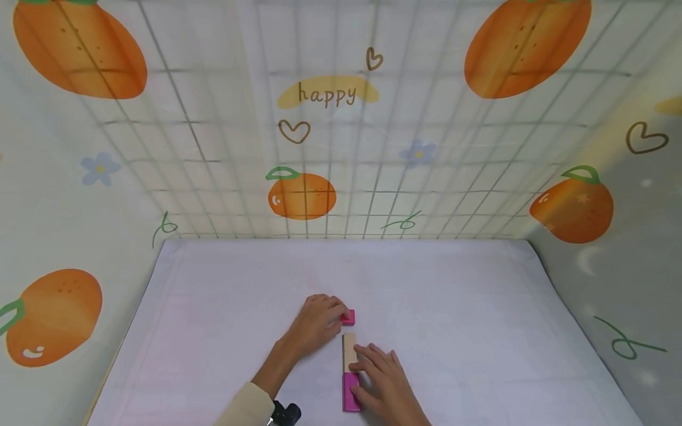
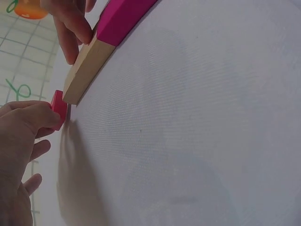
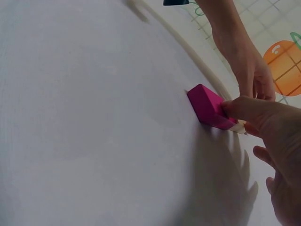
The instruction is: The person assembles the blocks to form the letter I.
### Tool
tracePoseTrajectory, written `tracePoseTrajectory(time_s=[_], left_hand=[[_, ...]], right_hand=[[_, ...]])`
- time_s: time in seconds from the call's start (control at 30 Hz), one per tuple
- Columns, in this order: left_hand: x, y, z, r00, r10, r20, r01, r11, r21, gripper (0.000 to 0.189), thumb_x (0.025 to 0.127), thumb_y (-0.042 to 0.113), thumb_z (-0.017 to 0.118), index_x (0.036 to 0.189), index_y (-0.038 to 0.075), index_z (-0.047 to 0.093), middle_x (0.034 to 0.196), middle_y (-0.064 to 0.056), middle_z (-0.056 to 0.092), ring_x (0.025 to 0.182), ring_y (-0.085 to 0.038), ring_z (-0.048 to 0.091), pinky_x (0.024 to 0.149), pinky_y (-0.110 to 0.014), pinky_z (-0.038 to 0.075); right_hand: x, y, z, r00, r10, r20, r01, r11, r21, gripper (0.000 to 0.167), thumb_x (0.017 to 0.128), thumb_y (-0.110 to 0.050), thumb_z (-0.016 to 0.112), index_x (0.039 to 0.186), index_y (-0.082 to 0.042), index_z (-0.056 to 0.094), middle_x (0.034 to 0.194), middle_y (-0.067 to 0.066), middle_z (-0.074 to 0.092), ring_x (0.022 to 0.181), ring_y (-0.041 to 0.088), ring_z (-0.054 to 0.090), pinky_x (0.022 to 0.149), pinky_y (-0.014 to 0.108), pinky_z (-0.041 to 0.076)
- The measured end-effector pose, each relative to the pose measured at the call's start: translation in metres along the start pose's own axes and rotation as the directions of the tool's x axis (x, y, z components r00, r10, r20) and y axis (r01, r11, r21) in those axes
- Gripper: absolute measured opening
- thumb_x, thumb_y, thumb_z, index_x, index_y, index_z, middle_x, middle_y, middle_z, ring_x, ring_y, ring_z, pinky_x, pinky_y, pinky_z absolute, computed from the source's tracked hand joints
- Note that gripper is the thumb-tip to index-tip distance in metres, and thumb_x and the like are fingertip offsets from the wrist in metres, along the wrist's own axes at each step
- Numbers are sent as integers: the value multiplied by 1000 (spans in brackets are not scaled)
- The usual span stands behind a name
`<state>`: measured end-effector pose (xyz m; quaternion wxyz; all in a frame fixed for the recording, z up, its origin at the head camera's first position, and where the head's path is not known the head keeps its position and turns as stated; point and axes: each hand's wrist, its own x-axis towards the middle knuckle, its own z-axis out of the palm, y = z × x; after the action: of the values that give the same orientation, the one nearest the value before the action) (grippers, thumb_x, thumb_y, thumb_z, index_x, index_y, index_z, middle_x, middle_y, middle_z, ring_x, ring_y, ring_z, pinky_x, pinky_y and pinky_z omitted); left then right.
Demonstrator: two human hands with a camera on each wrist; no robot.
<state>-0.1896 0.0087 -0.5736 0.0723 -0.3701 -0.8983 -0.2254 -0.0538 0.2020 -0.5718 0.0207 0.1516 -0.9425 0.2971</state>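
Note:
A small pink block (image 1: 348,319) is pinched between the thumb and a finger of my left hand (image 1: 317,322); its end shows past the fingertips. Just nearer to me, a plain wooden block (image 1: 348,349) and a magenta block (image 1: 349,402) lie end to end in a line on the cloth. My right hand (image 1: 389,381) rests on this pair from the right, fingertips on the plain block and thumb on the magenta one (image 3: 202,104). In the left wrist view, the pink block (image 2: 58,113) stands close to the plain block's far end (image 2: 87,70).
A white cloth (image 1: 469,319) covers the table. Beyond the table's back edge hangs a curtain (image 1: 224,177) printed with oranges, with a wire grid behind it. A black device (image 1: 285,414) sits at my left wrist.

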Motion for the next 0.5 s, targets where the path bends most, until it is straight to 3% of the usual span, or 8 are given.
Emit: tracePoseTrajectory(time_s=[0.5], left_hand=[[-4, 0, 3, 1000, -10, 17, 10, 1000, 9, 17, 94, 20, 69, 109, 26, 71, 113, 8, 67, 112, -15, 56, 108, -45, 37]], right_hand=[[2, -4, -2, 999, 38, 34, -38, 999, -8, 26, 85, -27, 78, 109, -21, 71, 143, 2, 54, 137, 34, 42, 105, 75, 23]])
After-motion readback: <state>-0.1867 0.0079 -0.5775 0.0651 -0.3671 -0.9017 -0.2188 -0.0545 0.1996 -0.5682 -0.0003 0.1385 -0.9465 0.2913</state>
